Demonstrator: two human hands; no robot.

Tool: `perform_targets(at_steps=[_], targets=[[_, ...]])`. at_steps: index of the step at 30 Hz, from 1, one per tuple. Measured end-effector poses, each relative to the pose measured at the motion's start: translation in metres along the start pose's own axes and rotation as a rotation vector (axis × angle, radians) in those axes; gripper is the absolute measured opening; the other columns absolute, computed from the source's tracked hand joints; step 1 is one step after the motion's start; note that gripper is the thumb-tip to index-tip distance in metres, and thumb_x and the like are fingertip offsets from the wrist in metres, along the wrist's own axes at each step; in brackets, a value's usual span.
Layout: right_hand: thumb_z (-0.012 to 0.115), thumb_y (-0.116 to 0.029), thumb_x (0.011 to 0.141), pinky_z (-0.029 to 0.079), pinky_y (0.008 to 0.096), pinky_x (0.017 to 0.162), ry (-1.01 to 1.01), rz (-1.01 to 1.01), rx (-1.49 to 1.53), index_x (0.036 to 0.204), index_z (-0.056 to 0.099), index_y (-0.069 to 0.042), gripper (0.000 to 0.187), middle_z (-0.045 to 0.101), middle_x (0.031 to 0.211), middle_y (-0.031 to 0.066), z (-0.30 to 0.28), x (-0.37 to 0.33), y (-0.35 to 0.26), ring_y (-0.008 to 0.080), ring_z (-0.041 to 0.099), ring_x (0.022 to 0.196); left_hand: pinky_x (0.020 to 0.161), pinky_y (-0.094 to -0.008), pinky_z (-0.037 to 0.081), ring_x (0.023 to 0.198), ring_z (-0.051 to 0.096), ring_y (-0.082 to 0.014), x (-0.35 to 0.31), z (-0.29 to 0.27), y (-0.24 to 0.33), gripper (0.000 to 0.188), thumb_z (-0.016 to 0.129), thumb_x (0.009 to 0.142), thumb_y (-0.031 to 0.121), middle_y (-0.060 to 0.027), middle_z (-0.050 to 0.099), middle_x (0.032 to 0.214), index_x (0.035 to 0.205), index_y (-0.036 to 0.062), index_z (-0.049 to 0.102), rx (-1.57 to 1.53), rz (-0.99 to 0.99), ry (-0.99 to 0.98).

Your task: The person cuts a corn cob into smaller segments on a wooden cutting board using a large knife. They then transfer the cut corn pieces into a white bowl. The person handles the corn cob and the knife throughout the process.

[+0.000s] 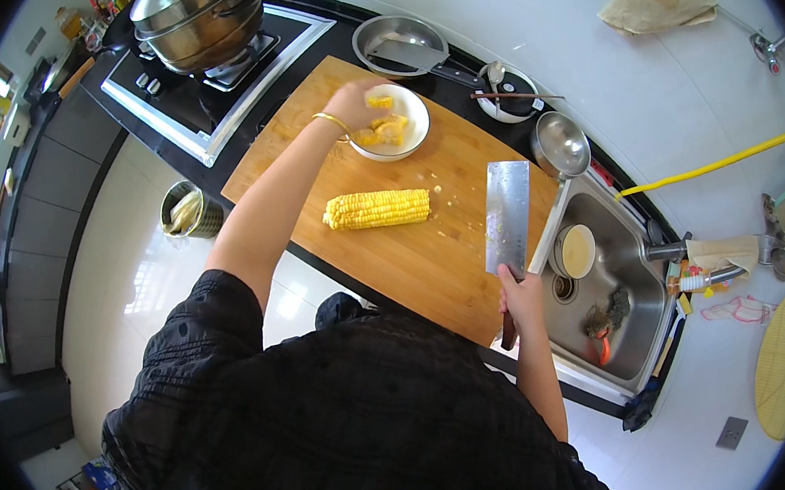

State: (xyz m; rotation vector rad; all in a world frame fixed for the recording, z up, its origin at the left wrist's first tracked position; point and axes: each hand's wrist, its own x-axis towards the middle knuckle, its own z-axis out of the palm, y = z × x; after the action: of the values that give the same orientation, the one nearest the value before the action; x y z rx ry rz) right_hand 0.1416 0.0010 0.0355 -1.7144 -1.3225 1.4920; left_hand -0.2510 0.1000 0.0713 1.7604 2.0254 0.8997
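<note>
the left hand [354, 108] reaches over the white bowl [415, 112], which stands near the far edge of the cutting board [395, 277]. its fingers are blurred among the cut corn pieces [390, 131] in the bowl, so whether they grip a piece or have let it go cannot be told. the right hand [521, 297], at the right side of the board, is wrapped around the handle of the cleaver [507, 212]; the broad blade points away from the body over the board's right part, and whether it touches the wood is unclear.

the corn cob [376, 209] lies sideways near the middle of the board, touched by neither hand, with loose kernels [436, 189] scattered on the board off its right end. the sink [639, 345] adjoins the board's right side.

the step in hand looks like gathering cut corn into the bowl while the blade waits. the next move would seem to call for the left hand to come back to the middle of the board and steady the cob, fingertips tucked clear, before the cleaver is brought across; a round cob may roll under the edge.
</note>
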Motion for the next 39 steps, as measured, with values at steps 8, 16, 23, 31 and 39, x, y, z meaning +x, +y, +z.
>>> perform_targets(at_steps=[8,16,23,31,39], targets=[[0.061,-0.027,0.082,0.034,0.0273,0.033,-0.022,-0.049,-0.067,0.055,0.047,-0.003,0.039,0.045,0.043,0.0034,0.002,-0.006,0.004,0.0126,0.045,0.033,0.088,-0.0408,0.039,0.106,0.048,-0.0325,-0.127,0.025,0.014,0.060,0.072,0.063,0.044,-0.0156,0.052,0.109,0.109,0.0101,0.053,0.356,0.079,-0.284],[0.057,-0.024,0.085,0.035,0.0273,0.034,-0.083,-0.064,-0.046,0.059,0.048,-0.002,0.036,0.047,0.045,0.0039,-0.003,-0.024,-0.009,0.0132,0.046,0.034,0.083,-0.0409,0.042,0.097,0.051,-0.0323,-0.146,0.084,0.046,0.064,0.072,0.060,0.046,-0.0149,0.054,0.100,0.107,0.0068,0.053,0.285,0.103,-0.244],[0.053,-0.021,0.085,0.040,0.0335,0.038,-0.032,-0.093,-0.414,0.066,0.053,0.004,0.031,0.051,0.047,0.0113,-0.020,-0.034,-0.023,0.0207,0.052,0.037,0.080,-0.0390,0.043,0.094,0.053,-0.0315,-0.162,0.117,0.092,0.055,0.068,0.068,0.043,-0.0140,0.054,0.098,0.107,0.0071,0.053,0.187,0.165,-0.193],[0.053,-0.022,0.084,0.045,0.0377,0.046,-0.079,-0.084,-0.677,0.069,0.055,0.005,0.031,0.053,0.051,0.0158,-0.021,-0.036,-0.025,0.0266,0.057,0.044,0.075,-0.0373,0.044,0.088,0.055,-0.0289,-0.164,0.128,0.087,0.034,0.058,0.080,0.030,-0.0119,0.054,0.094,0.109,0.0131,0.053,0.103,0.291,-0.120],[0.052,-0.022,0.085,0.046,0.0378,0.047,-0.011,-0.052,-0.600,0.077,0.057,0.006,0.029,0.055,0.054,0.0166,-0.028,-0.040,-0.057,0.0268,0.058,0.046,0.070,-0.0395,0.046,0.084,0.056,-0.0293,-0.163,0.129,0.092,0.027,0.053,0.082,0.032,-0.0117,0.054,0.090,0.104,0.0159,0.052,0.166,0.230,-0.094]])
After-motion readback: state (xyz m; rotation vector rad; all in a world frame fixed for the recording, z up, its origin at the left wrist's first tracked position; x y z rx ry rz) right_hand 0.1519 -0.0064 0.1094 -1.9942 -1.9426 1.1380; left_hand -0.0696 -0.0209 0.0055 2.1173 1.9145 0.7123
